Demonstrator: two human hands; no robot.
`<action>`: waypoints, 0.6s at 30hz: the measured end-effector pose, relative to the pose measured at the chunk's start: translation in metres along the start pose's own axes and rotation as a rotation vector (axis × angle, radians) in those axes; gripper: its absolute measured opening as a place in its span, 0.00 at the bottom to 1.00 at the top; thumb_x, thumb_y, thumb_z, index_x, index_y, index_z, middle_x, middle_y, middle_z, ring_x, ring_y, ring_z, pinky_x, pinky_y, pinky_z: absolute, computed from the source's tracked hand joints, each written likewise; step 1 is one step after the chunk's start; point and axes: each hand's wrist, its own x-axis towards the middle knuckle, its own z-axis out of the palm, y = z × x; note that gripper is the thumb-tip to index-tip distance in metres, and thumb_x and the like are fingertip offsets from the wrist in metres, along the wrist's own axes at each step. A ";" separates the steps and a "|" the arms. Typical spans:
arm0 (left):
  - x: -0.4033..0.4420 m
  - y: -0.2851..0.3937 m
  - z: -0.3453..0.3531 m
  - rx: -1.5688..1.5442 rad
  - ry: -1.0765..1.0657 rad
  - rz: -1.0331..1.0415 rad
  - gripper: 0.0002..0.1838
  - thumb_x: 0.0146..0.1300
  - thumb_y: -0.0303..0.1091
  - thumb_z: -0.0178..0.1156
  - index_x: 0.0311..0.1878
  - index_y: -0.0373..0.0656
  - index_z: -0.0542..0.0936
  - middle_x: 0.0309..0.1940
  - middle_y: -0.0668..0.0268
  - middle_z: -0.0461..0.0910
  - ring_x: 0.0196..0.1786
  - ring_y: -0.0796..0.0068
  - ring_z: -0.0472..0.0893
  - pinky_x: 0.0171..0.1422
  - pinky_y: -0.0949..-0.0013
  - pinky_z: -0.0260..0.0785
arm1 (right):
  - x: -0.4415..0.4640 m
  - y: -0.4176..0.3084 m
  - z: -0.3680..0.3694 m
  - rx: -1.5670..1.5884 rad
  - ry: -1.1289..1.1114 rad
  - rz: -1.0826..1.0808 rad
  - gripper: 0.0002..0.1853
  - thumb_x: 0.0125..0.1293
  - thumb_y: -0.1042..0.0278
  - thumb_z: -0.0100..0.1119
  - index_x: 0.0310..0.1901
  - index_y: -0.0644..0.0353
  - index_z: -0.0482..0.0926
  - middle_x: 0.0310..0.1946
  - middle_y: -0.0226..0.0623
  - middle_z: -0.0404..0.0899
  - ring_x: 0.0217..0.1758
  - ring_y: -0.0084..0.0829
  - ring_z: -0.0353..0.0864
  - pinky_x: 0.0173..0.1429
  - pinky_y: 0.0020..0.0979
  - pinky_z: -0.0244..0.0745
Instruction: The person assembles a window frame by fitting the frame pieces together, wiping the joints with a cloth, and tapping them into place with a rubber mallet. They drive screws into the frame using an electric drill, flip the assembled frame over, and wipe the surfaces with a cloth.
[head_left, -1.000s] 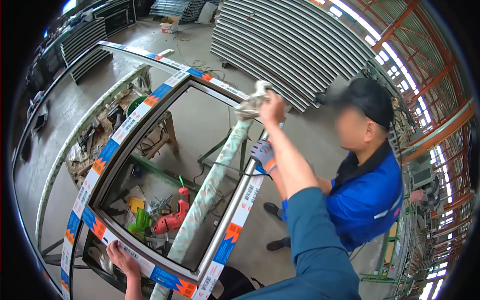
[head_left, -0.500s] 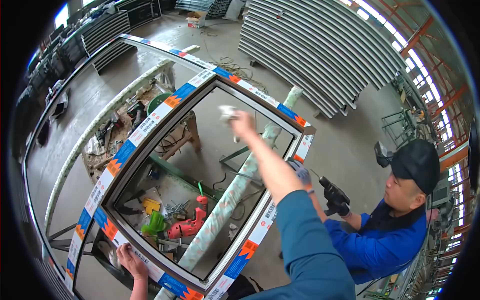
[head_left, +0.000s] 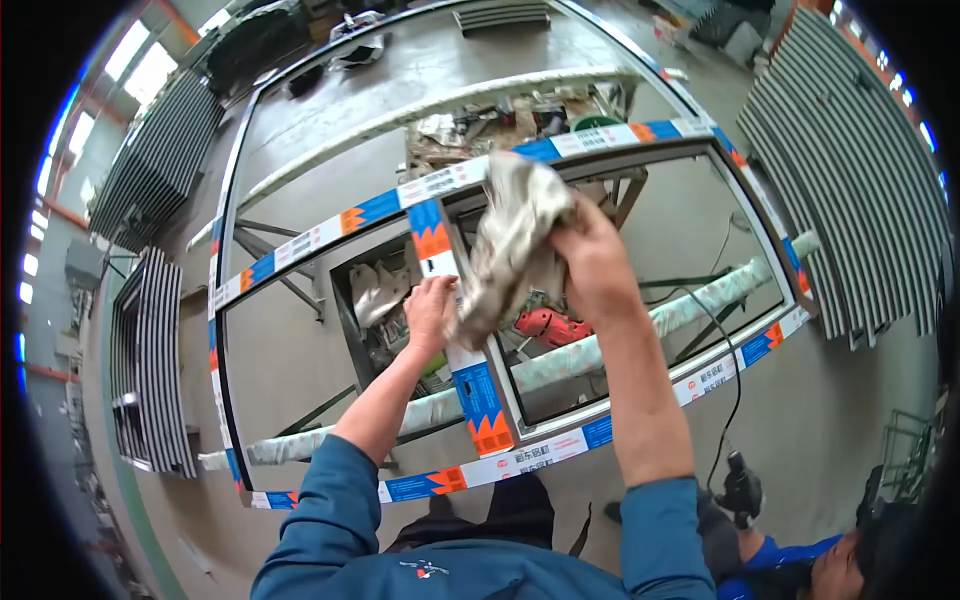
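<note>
A large window frame, wrapped in blue, orange and white printed tape, lies flat in front of me. Bunched in my right hand is a dirty whitish cloth, held over the frame's upper bar and crossbar and partly blurred. My left hand has its fingers curled on the edge of the taped crossbar, just left of the cloth. Through the right opening a red power drill shows below, partly covered by the cloth and right hand.
Padded support beams run beneath the frame. A tool-strewn bench stands beyond it. Stacked metal profiles rise at the right. At lower right a co-worker in a blue sleeve holds a dark drill with a cable.
My view has swung left. My right hand has brought the cloth from the right opening to the crossbar, near my left hand. The co-worker now appears at the lower right corner.
</note>
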 end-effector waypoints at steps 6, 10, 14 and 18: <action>-0.138 0.022 -0.106 -1.017 -0.277 -0.529 0.16 0.73 0.32 0.55 0.57 0.31 0.78 0.48 0.65 0.83 0.51 0.80 0.79 0.58 0.73 0.71 | -0.108 0.079 0.040 0.117 0.121 0.129 0.13 0.73 0.79 0.50 0.56 0.68 0.75 0.51 0.39 0.81 0.52 0.29 0.82 0.60 0.31 0.78; -0.224 0.022 -0.171 -1.350 -0.392 -0.525 0.20 0.75 0.36 0.55 0.63 0.33 0.75 0.51 0.66 0.81 0.53 0.80 0.78 0.60 0.73 0.70 | -0.182 0.114 0.092 0.143 0.135 0.207 0.18 0.66 0.83 0.46 0.56 0.69 0.75 0.52 0.41 0.80 0.54 0.34 0.82 0.62 0.36 0.77; -0.282 -0.016 -0.228 -1.679 -0.414 -0.646 0.23 0.77 0.41 0.52 0.67 0.35 0.71 0.55 0.63 0.80 0.55 0.75 0.80 0.62 0.70 0.71 | -0.255 0.147 0.165 0.187 0.131 0.211 0.26 0.63 0.77 0.43 0.64 0.69 0.68 0.60 0.47 0.76 0.63 0.41 0.77 0.71 0.43 0.69; -0.325 -0.040 -0.287 -1.863 -0.275 -0.622 0.23 0.74 0.40 0.56 0.66 0.38 0.72 0.54 0.66 0.80 0.53 0.77 0.79 0.60 0.71 0.71 | -0.299 0.204 0.228 0.227 0.087 0.209 0.25 0.74 0.57 0.42 0.64 0.64 0.70 0.61 0.40 0.76 0.65 0.38 0.74 0.72 0.40 0.65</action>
